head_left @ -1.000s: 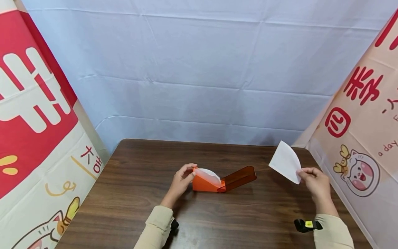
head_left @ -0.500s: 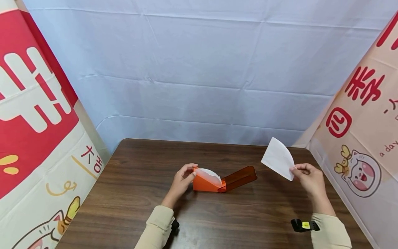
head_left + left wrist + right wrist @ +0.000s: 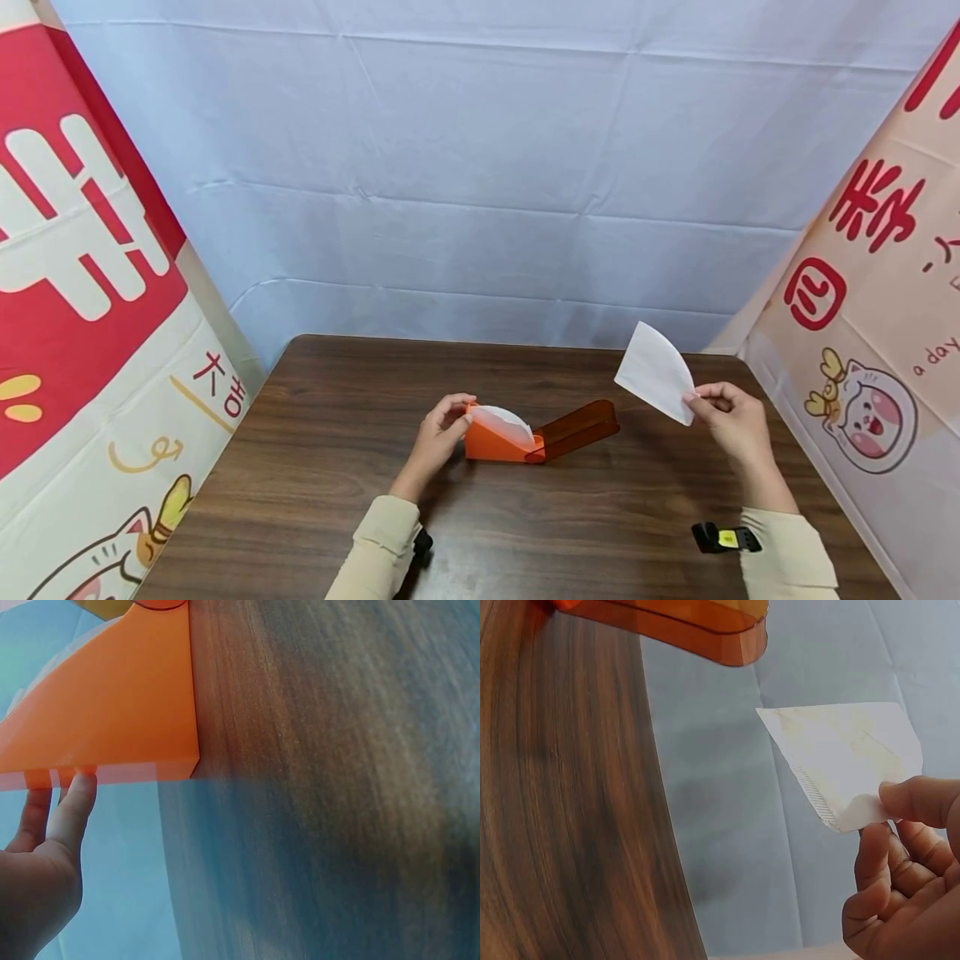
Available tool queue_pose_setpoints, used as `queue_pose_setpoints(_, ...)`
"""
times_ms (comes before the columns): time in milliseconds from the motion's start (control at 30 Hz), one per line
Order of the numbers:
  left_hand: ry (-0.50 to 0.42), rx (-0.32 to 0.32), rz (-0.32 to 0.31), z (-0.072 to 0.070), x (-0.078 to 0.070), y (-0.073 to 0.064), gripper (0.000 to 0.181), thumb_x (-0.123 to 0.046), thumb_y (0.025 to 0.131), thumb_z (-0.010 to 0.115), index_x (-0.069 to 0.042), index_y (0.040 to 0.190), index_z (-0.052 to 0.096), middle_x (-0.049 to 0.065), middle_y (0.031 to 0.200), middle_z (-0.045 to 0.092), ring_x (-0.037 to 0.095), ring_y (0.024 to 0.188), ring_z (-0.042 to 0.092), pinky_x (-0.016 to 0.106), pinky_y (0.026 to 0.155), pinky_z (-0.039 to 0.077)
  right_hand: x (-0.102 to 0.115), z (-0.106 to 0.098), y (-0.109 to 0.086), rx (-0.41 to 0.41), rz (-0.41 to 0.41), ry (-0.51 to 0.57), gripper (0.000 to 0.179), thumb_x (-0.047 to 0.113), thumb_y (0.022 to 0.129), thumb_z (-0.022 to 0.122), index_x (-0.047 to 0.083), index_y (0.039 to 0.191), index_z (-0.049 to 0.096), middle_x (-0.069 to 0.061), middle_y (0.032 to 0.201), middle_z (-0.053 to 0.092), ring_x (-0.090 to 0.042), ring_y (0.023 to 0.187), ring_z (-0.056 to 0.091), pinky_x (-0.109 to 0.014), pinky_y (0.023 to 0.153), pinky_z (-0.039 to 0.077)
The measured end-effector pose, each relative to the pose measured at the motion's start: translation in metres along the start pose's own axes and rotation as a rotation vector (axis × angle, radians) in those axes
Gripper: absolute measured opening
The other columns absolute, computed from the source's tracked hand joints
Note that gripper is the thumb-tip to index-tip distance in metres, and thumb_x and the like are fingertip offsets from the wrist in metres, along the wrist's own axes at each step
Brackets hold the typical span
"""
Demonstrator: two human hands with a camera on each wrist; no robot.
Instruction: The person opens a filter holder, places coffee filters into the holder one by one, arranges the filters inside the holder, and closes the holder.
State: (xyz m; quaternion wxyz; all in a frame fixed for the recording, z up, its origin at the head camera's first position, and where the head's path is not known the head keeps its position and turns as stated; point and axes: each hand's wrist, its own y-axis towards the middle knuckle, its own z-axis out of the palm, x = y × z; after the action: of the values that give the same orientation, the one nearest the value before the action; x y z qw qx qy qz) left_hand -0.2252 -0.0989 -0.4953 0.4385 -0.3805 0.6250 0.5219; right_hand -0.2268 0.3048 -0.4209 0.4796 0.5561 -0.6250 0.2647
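Observation:
In the head view, my left hand holds the tall left end of a wedge-shaped orange filter box standing on the table. White coffee filters show above its sloping rim. The box's see-through amber lid is swung open to the right. Thumb and fingertips meet the end wall of the box in the left wrist view. Over the table's right side, my right hand pinches one white coffee filter by its lower right corner. A crimped seam runs along this filter in the right wrist view.
The dark wood table has a rounded back left corner. A pale blue cloth hangs behind it. Printed banners stand at the left and at the right. The raised filter is to the right of the lid.
My right hand has carried the coffee filter leftward and slightly upward, closer to the open lid. My left hand and the filter box have stayed in place.

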Motion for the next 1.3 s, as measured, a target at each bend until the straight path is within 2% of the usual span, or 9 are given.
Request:
queue_pose_setpoints(167, -0.007, 0.006, 0.001, -0.001, -0.001, 0.0, 0.029, 0.001, 0.091, 0.053, 0.01, 0.119, 0.052, 0.02, 0.107, 0.057, 0.033, 0.089, 0.053, 0.061, 0.071, 0.046, 0.006, 0.008, 0.001, 0.004, -0.015, 0.049, 0.021, 0.014, 0.084, 0.07, -0.004, 0.088, 0.06, 0.013, 0.067, 0.059, -0.003, 0.059, 0.055, -0.018, 0.051, 0.045)
queue_pose_setpoints(400, -0.002, 0.003, -0.002, -0.001, 0.0, 0.0, 0.028, 0.001, 0.091, 0.054, 0.007, 0.119, 0.053, 0.02, 0.107, 0.058, 0.031, 0.089, 0.054, 0.06, 0.071, 0.047, 0.014, 0.016, 0.0, 0.047, -0.034, 0.055, 0.018, 0.017, 0.086, 0.068, 0.0, 0.088, 0.061, 0.01, 0.069, 0.059, -0.009, 0.062, 0.056, -0.021, 0.052, 0.045)
queue_pose_setpoints(500, -0.002, 0.002, -0.007, -0.001, 0.0, -0.001, 0.027, 0.002, 0.091, 0.054, 0.004, 0.118, 0.055, 0.019, 0.108, 0.058, 0.029, 0.09, 0.055, 0.058, 0.071, 0.048, 0.016, 0.019, 0.0, 0.06, -0.055, 0.074, 0.017, 0.014, 0.085, 0.068, -0.001, 0.088, 0.061, 0.008, 0.068, 0.059, -0.009, 0.061, 0.055, -0.021, 0.051, 0.045)
queue_pose_setpoints(733, -0.001, 0.002, -0.012, -0.001, -0.002, -0.001, 0.027, 0.001, 0.091, 0.054, 0.001, 0.118, 0.056, 0.019, 0.108, 0.058, 0.028, 0.091, 0.055, 0.056, 0.072, 0.049, 0.02, 0.026, 0.002, 0.128, -0.133, 0.217, 0.015, 0.003, 0.083, 0.068, -0.007, 0.089, 0.058, 0.003, 0.067, 0.059, -0.009, 0.06, 0.056, -0.018, 0.053, 0.047)
queue_pose_setpoints(1067, 0.0, 0.022, -0.02, -0.002, -0.001, 0.0, 0.03, -0.002, 0.092, 0.054, 0.008, 0.12, 0.052, 0.019, 0.11, 0.057, 0.026, 0.09, 0.055, 0.056, 0.073, 0.049, 0.02, 0.038, 0.004, 0.201, -0.192, 0.24, 0.009, -0.006, 0.083, 0.064, -0.009, 0.089, 0.057, -0.002, 0.071, 0.061, -0.009, 0.062, 0.056, -0.02, 0.053, 0.046)
queue_pose_setpoints(1300, -0.003, 0.013, -0.029, -0.002, -0.001, -0.001, 0.029, -0.002, 0.092, 0.054, 0.005, 0.119, 0.054, 0.017, 0.109, 0.058, 0.029, 0.092, 0.055, 0.055, 0.073, 0.049, 0.026, 0.045, 0.001, 0.233, -0.2, 0.28, 0.017, -0.002, 0.084, 0.066, -0.013, 0.09, 0.054, -0.001, 0.073, 0.062, -0.011, 0.065, 0.058, -0.02, 0.056, 0.048)
